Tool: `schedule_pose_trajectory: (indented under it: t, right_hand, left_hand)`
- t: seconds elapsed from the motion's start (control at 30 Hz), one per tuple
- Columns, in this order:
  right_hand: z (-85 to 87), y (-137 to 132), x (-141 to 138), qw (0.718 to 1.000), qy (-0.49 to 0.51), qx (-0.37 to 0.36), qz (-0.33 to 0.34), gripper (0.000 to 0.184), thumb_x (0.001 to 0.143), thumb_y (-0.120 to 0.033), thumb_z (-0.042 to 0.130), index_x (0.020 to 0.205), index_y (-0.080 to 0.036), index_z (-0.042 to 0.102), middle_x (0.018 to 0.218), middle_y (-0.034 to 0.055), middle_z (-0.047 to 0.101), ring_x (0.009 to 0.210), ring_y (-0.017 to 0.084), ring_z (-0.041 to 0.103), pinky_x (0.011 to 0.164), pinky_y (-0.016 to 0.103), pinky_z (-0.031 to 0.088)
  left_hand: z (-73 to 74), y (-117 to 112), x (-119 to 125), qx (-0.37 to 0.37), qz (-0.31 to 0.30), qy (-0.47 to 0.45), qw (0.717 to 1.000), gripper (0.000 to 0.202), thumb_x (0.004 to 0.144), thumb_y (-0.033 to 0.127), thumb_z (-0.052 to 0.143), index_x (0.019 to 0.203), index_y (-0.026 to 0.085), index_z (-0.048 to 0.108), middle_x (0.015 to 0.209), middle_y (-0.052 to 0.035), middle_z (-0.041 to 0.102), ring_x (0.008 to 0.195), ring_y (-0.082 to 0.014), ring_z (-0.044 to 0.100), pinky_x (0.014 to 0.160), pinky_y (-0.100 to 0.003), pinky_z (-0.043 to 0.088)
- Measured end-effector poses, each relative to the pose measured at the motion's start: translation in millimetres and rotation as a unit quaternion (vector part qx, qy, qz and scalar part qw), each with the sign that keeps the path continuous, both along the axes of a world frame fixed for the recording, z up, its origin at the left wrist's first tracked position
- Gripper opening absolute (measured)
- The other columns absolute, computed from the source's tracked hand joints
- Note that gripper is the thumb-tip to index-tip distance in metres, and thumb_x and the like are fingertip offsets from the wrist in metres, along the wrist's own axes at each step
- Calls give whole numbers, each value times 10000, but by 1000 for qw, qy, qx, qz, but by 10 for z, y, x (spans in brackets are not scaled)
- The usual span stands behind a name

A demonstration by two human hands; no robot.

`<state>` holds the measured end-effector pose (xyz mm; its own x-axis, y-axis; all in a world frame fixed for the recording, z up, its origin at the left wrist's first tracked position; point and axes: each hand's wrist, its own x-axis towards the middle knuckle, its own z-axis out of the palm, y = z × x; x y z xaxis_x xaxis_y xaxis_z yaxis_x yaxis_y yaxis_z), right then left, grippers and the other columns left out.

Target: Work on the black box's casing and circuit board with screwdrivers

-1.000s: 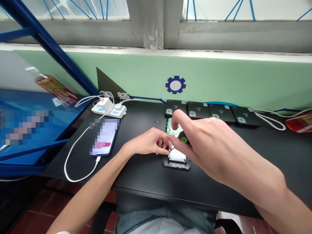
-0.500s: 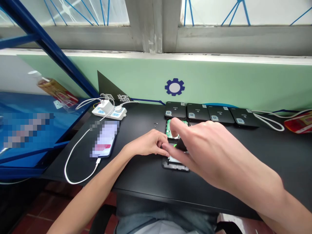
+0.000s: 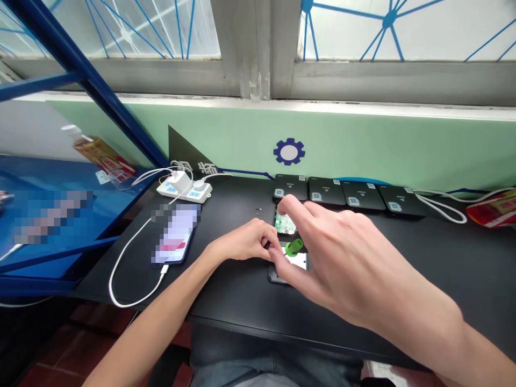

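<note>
- Right hand (image 3: 342, 252) has shifted rightward, baring a green-handled screwdriver (image 3: 295, 246) under its palm; fingers spread wide, grip unclear.
- Left hand (image 3: 242, 241), fingers curled narrow, sits just left of the green circuit board (image 3: 282, 221).

The left hand (image 3: 245, 241) curls inward with its fingers bunched, while the right hand (image 3: 346, 257) arches palm-down from the lower right, index finger extended, thumb just beside the left fingertips.
</note>
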<state>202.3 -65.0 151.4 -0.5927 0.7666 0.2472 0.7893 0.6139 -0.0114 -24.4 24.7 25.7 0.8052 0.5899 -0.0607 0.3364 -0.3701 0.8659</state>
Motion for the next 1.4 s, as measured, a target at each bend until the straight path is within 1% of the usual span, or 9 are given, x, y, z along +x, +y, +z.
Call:
schedule_pose_trajectory:
  t: [0.33, 0.47, 0.63, 0.73, 0.87, 1.0, 1.13, 1.23, 1.4]
  right_hand:
    - [29, 53, -35, 999, -8, -46, 6, 51, 1054, -241, 563, 1048, -239, 512, 744, -33, 563, 575, 191, 523, 588, 354, 266]
    - [39, 24, -30, 997, 28, -61, 27, 212, 961, -193, 593, 1150, -229, 505, 937, 14, 623, 604, 171, 520, 577, 334, 297]
    - [31, -10, -32, 998, 9, -61, 29, 59, 1059, -234, 538, 1058, -250, 481, 744, -48, 530, 564, 186, 497, 575, 358, 271]
    - [24, -17, -22, 998, 9, -63, 23, 148, 968, -176, 572, 1047, -254, 475, 829, -16, 592, 616, 197, 546, 582, 357, 285]
    - [16, 1, 8, 999, -4, -51, 7, 95, 1037, -245, 570, 1048, -256, 477, 663, -80, 463, 539, 193, 472, 565, 363, 260]
    - [10, 28, 44, 999, 17, -27, 33, 105, 1034, -219, 601, 1080, -237, 508, 836, -27, 601, 638, 186, 553, 596, 355, 322]
    - [6, 31, 78, 999, -2, -21, 26, 147, 1099, -279, 581, 978, -249, 504, 759, -45, 543, 582, 176, 505, 580, 354, 318]
    - [-7, 22, 106, 998, 12, 12, 57, 130, 1032, -196, 643, 1023, -240, 521, 966, 9, 608, 700, 180, 570, 611, 347, 346]
    - [-25, 36, 123, 998, 7, -44, 41, 156, 1062, -167, 602, 969, -248, 508, 801, -40, 542, 644, 170, 501, 624, 361, 330]
  left_hand:
    - [-27, 29, -19, -15, -4, 14, 1000, 112, 867, 266, 878, 889, 158, 861, 749, 0, 692, 658, -135, 532, 605, -257, 367]
    - [-10, 8, -19, -13, 6, 9, 1000, 192, 881, 329, 901, 944, 152, 861, 800, -15, 720, 697, -145, 562, 625, -256, 392]
    - [-11, -1, -16, -9, 6, 6, 1000, 170, 862, 312, 915, 882, 153, 857, 753, -1, 695, 671, -137, 531, 618, -260, 373]
    - [0, -5, -12, -3, 10, 5, 1000, 175, 866, 321, 915, 923, 162, 868, 762, 3, 695, 668, -136, 530, 619, -259, 375]
    - [32, -24, -6, 5, 19, 17, 1000, 168, 851, 322, 919, 804, 174, 853, 710, 15, 678, 639, -127, 528, 608, -259, 359]
    - [61, -39, -7, 7, 28, 29, 999, 137, 849, 317, 904, 822, 186, 875, 694, 12, 686, 629, -134, 546, 598, -261, 353]
    - [73, -41, -7, 3, 19, 31, 999, 140, 865, 325, 897, 831, 190, 881, 678, 13, 675, 631, -130, 560, 603, -247, 364]
    - [71, -38, -5, 3, 20, 38, 999, 153, 863, 350, 911, 847, 199, 893, 632, 26, 633, 592, -118, 527, 581, -245, 348]
    - [52, -32, -5, -3, 11, 32, 999, 180, 885, 361, 890, 848, 185, 889, 645, 16, 650, 599, -119, 529, 583, -241, 355]
